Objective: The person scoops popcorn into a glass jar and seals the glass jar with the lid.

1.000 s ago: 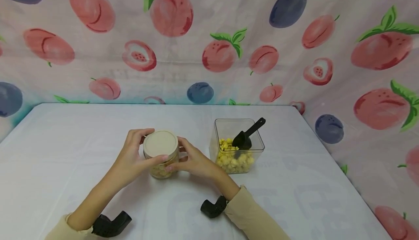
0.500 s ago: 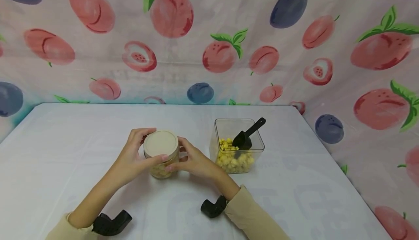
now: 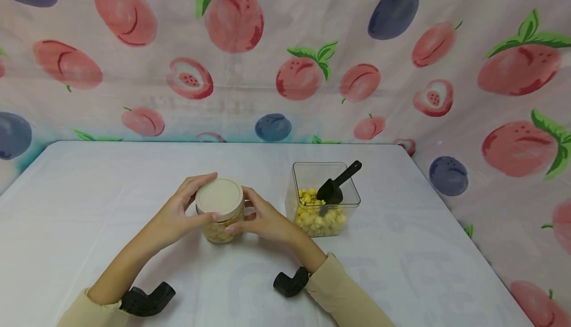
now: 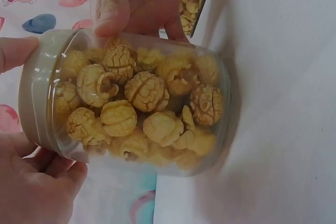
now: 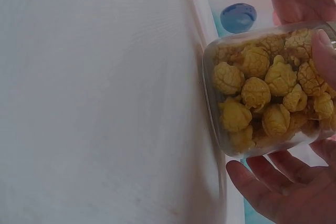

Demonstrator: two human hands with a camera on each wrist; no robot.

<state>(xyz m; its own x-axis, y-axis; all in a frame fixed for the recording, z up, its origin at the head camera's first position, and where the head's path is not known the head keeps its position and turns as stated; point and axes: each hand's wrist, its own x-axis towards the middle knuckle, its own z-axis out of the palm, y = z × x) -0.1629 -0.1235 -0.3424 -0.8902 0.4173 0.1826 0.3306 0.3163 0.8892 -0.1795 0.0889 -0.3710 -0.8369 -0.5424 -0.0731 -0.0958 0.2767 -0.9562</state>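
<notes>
- A table (image 3: 89, 208) is covered by a white cloth.
- It is enclosed behind and on the right by a pale backdrop (image 3: 312, 10) — printed with peaches and plums.
- Everything is evenly lit.

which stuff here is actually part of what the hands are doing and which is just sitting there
In use:
- jar of popcorn, standing on the table
- lid, gripped by left hand
- right hand, holding the jar's body

Lying about:
- square container with popcorn
- black scoop inside it
- white table

The left hand (image 3: 178, 213) has turned slightly round the jar's lid (image 3: 219, 197).
</notes>
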